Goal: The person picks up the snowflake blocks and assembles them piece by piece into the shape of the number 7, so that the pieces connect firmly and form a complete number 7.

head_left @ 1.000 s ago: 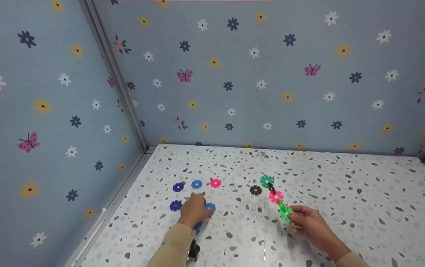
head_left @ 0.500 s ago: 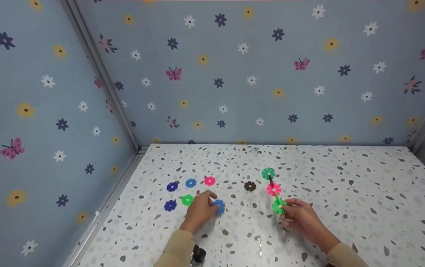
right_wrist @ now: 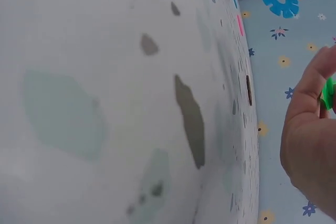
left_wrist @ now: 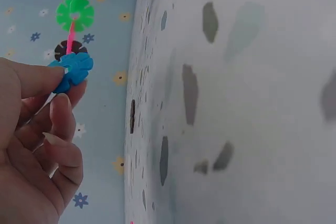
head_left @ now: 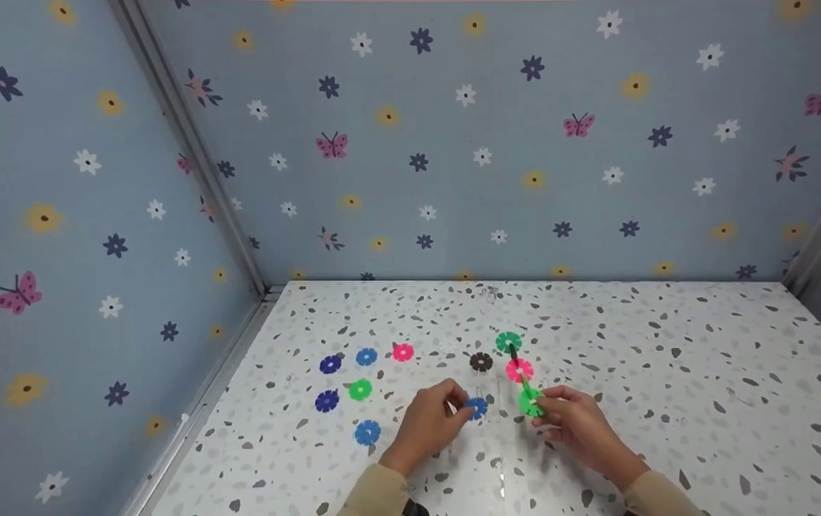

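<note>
My left hand pinches a blue notched disc between thumb and fingers. My right hand grips a bright green notched disc, the near end of a chain of linked discs. Beyond it in the chain come a pink disc and, at the far end, a teal-green disc. Narrow edge-on pieces, one green and one dark, join these flat ones. A small gap separates the blue disc from the chain's green end in the head view. Only a sliver of green shows within my right hand in the right wrist view.
A dark brown disc lies on the speckled table left of the chain. Farther left lie a pink disc, a green disc and several blue ones, including a light blue disc. Patterned walls close off the back and left.
My left hand has moved right from the loose discs, carrying the blue disc close to the chain. The green and light blue discs it covered now show. My right hand keeps its hold on the chain.
</note>
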Demonstrator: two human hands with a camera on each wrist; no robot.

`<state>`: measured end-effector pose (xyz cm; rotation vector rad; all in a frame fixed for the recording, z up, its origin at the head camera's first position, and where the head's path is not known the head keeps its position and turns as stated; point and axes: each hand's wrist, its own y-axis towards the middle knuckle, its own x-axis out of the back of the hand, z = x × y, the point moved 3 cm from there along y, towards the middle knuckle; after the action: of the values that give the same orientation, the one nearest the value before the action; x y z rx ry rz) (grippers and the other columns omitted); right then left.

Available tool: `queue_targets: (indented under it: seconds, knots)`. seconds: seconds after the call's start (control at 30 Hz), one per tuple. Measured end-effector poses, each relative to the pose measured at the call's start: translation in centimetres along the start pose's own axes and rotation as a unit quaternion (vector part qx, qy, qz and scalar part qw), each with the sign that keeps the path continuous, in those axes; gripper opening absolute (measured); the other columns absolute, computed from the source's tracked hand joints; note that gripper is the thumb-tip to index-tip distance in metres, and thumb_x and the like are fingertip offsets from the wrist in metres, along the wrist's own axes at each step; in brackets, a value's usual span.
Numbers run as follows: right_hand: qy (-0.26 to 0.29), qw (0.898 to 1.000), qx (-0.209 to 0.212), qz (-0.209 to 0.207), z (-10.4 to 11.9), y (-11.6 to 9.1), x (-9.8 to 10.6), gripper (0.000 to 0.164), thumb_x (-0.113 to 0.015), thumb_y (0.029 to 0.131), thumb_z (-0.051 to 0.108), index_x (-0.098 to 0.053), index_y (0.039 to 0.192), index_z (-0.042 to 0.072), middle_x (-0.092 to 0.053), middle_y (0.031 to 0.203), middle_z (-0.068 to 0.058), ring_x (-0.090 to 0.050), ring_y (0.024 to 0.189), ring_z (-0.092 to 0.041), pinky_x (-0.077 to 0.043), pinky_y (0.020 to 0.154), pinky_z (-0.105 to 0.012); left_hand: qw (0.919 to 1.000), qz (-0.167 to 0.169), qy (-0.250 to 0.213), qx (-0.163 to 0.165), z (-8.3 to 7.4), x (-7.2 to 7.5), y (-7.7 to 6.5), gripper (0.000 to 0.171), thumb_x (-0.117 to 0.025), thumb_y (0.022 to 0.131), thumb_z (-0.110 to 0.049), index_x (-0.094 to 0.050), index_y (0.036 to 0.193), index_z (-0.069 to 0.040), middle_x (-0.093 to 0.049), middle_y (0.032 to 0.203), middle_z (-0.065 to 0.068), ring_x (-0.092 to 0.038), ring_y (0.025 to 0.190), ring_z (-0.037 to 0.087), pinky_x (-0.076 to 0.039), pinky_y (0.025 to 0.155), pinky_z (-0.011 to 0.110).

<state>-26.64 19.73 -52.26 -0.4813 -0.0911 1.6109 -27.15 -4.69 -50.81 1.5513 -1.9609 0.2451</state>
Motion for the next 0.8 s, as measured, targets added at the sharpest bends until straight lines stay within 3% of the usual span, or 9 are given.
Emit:
queue_targets:
  seconds: [0.27, 0.8]
  knots:
    - [-0.008, 1.000, -0.006, -0.005, 0.0, -0.1, -0.7, 0.021, -0.066, 0.092, 0.007, -0.054, 0.108, 0.000, -0.067, 0.092, -0.012, -0.069, 0.075, -0.021, -0.054, 0.058, -0.027, 0.9980, 0.001, -0.016, -0.061, -1.3, -1.6, 0.1, 0.010, -0.075, 0.088, -0.013, -0.065, 0.089, -0.015, -0.062, 0.081, -0.014, -0.055, 0.070, 0.001, -0.050, 0.062, 0.022]
    - [-0.044, 0.999, 0.006, 0.003, 0.0, -0.7, -1.7, 0.026, -0.066, 0.093, 0.009, -0.054, 0.112, -0.004, -0.070, 0.092, -0.014, -0.069, 0.076, -0.021, -0.053, 0.057, -0.028, 0.9951, -0.008, -0.032, -0.093, -2.6, -1.8, -0.3, 0.012, -0.073, 0.090, -0.010, -0.062, 0.088, -0.013, -0.064, 0.083, -0.011, -0.057, 0.072, 0.001, -0.050, 0.064, 0.020]
